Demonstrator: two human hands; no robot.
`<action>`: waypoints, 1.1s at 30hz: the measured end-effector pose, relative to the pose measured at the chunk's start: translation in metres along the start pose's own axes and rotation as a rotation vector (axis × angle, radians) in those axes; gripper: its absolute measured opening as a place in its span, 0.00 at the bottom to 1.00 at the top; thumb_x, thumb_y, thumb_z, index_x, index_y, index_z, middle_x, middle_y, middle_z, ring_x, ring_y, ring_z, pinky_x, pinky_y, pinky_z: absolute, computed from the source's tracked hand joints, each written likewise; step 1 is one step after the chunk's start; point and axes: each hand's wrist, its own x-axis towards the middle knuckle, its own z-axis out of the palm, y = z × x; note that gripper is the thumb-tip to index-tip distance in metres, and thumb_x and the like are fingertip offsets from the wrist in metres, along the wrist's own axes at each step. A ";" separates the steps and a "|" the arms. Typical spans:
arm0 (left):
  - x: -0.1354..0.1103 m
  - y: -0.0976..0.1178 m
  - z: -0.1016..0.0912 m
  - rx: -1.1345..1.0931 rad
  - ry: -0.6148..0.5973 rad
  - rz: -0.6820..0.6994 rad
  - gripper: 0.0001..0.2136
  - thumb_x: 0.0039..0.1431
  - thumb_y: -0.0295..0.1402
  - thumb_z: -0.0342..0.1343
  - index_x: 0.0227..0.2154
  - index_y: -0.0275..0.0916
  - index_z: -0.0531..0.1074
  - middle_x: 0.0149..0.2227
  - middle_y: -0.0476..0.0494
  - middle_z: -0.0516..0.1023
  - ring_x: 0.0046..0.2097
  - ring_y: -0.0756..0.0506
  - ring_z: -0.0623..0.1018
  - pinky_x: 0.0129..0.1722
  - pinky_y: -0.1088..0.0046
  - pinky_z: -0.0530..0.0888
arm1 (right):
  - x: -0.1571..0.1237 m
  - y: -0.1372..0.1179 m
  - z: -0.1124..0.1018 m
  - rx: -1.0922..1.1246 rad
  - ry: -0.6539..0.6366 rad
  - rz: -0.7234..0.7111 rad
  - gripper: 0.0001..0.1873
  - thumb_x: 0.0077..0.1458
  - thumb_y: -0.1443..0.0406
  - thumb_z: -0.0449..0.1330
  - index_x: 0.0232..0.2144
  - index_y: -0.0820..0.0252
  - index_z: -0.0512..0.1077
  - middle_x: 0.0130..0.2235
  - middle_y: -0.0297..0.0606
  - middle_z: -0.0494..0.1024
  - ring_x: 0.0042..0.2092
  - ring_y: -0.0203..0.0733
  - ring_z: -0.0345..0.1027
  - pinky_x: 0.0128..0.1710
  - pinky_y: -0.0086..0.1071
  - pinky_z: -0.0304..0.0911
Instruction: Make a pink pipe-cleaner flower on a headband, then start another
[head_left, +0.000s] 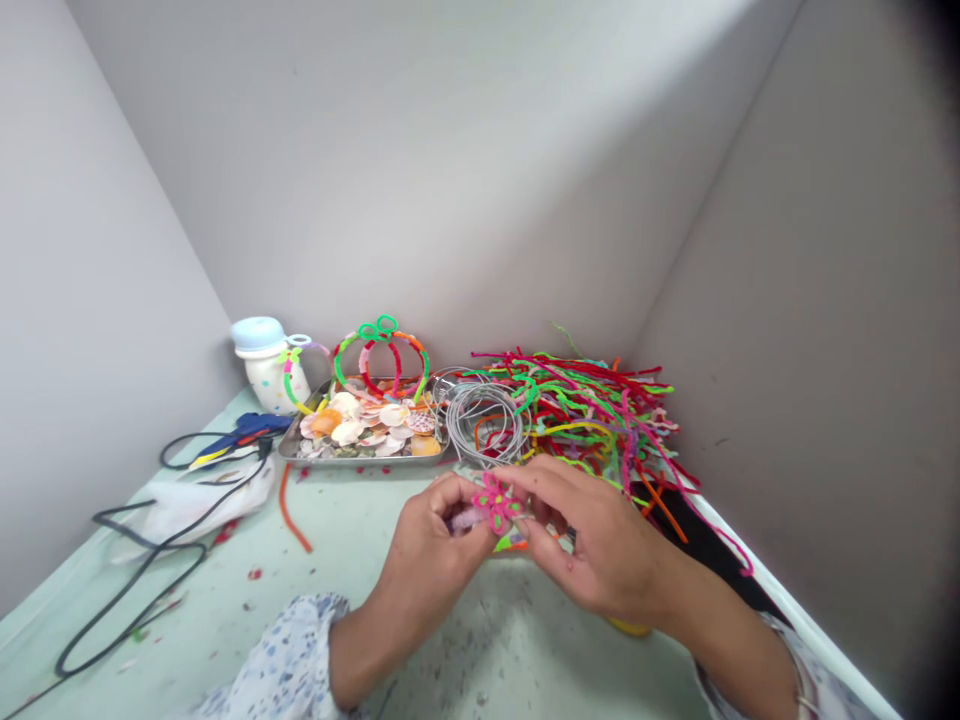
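My left hand (pixel 435 550) and my right hand (pixel 592 545) meet over the table's middle, both pinched on a small pink pipe-cleaner flower (pixel 495 503) with a green dot at its centre. A pale lilac fuzzy piece sticks out under the flower by my left fingers. An orange and green bit (pixel 511 544) shows just beneath it. The fingers of both hands are curled round the piece.
A metal tray of seashells (pixel 367 430) stands at the back, with decorated hoops (pixel 382 360) behind it and plain grey hoops (pixel 487 420) beside it. A heap of coloured pipe cleaners (pixel 592 410) fills the back right. A glue gun (pixel 244 432), its black cable (pixel 142 570), a white jug (pixel 266 365) and a loose orange pipe cleaner (pixel 291 515) lie left.
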 end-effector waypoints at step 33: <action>-0.003 0.002 -0.002 -0.185 -0.043 -0.065 0.10 0.49 0.37 0.62 0.26 0.37 0.69 0.25 0.50 0.71 0.27 0.51 0.67 0.27 0.77 0.64 | 0.002 0.005 0.012 0.084 0.074 -0.007 0.25 0.53 0.73 0.56 0.53 0.54 0.65 0.46 0.40 0.70 0.36 0.37 0.65 0.35 0.31 0.66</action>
